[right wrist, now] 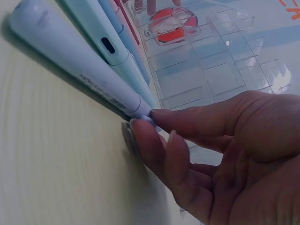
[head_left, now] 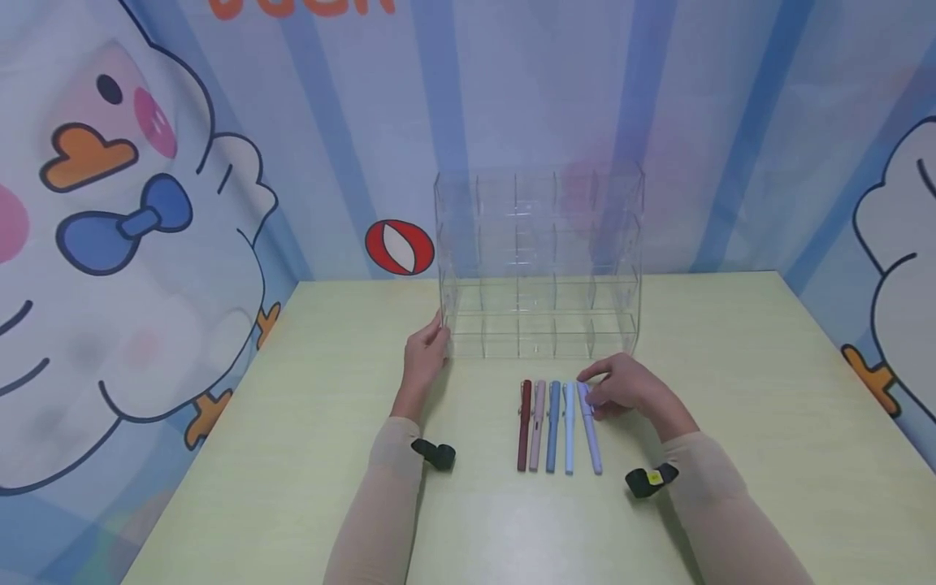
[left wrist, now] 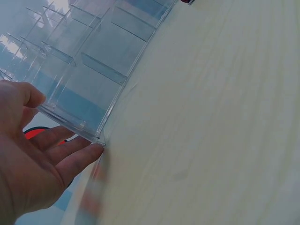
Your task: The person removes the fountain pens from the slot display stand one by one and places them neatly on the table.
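A clear plastic rack with several tiers of small compartments (head_left: 536,348) stands upright at the back of the table. My left hand (head_left: 426,351) holds its lower left side edge; in the left wrist view the thumb and fingers (left wrist: 77,159) lie on either side of that edge. Between thumb and fingertips, my right hand (head_left: 624,385) pinches the cap end of a lavender pen (head_left: 591,435), which lies slightly slanted. To its left lie a light blue pen (head_left: 569,431), a blue pen (head_left: 553,431), a pink pen (head_left: 537,431) and a dark red pen (head_left: 523,431), side by side.
The pale wooden table (head_left: 292,487) extends on both sides of the arms. Behind the rack hangs a blue striped cloth backdrop (head_left: 351,146) with cartoon ducks and a red ball (head_left: 380,245) printed on it.
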{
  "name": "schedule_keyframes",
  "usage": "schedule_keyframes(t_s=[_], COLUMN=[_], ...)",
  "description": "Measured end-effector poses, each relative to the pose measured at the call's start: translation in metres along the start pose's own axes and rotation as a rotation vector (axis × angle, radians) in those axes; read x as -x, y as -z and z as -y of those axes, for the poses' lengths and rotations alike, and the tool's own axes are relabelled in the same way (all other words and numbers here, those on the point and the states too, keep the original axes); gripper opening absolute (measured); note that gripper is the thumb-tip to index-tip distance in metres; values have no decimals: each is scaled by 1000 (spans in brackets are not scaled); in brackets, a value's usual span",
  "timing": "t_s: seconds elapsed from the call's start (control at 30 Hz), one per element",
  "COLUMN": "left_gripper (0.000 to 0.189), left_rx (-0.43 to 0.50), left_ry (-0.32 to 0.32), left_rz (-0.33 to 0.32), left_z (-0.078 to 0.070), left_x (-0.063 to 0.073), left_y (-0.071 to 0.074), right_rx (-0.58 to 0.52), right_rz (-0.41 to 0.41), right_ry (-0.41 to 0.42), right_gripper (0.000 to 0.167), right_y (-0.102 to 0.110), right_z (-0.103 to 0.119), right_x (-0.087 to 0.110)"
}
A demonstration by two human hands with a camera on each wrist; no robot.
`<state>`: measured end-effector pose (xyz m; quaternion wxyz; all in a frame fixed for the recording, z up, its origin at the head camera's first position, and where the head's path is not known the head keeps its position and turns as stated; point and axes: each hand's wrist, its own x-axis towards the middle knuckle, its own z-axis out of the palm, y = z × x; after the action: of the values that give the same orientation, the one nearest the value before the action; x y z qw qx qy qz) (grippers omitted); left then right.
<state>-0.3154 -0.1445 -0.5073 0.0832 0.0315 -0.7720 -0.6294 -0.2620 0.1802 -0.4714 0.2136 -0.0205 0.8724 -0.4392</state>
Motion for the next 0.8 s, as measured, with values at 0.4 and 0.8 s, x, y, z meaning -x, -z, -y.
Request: schedule_keyframes(t_s=[0.4,0.8], left_gripper=[43,43], left_rx=[-2,-11], left_ry=[3,12], left_rz=[0,-3], left_z=[-1,-1], left_x=[0,1], left_y=[1,0], right_rx=[-21,-4], right_rz=[-10,-25], right_ry=[-35,-65], right_gripper=[41,42], right_y=[-3,-6], right_z=[3,4], right_x=[-1,-1])
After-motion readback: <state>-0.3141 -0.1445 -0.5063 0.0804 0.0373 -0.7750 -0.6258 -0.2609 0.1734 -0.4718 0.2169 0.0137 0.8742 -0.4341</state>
